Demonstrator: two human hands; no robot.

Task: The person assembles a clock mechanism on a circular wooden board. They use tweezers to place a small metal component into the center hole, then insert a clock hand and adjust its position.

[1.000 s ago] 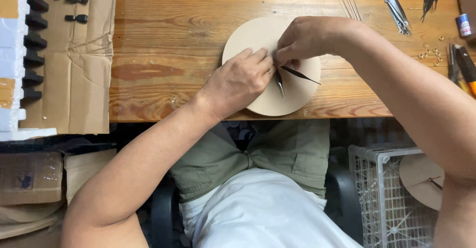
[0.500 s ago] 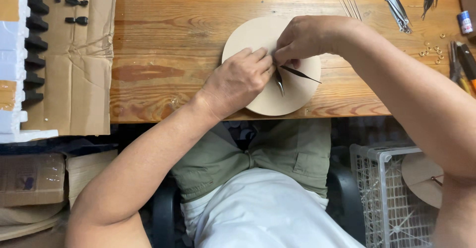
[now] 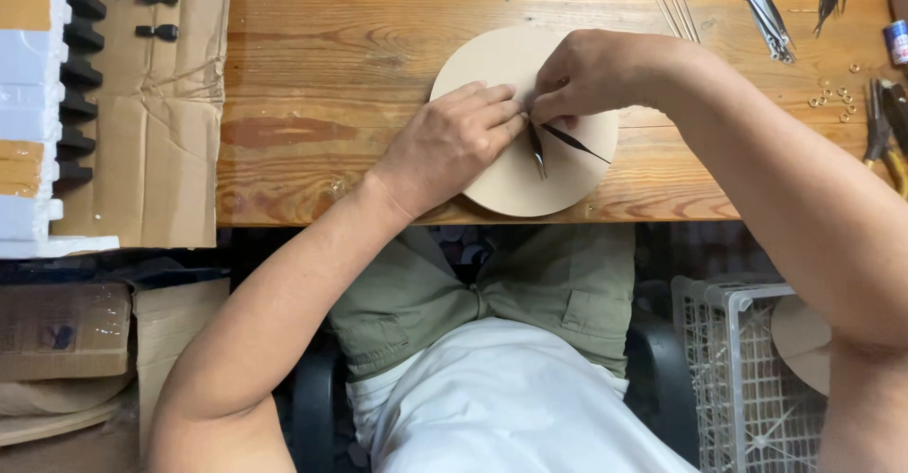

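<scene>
At nine o'clock a sheet of cardboard (image 3: 142, 113) carries small black parts (image 3: 156, 31) beside a white foam block (image 3: 28, 104). On the wooden table (image 3: 331, 57), toward one o'clock, lies a pale round disc (image 3: 492, 57). The left hand (image 3: 449, 147) presses flat on the disc, fingers extended, grasping nothing visible. The right hand (image 3: 591, 71) pinches at the disc's centre, where two black pointed hands (image 3: 558, 142) meet. Pliers (image 3: 880, 128) lie at three o'clock.
</scene>
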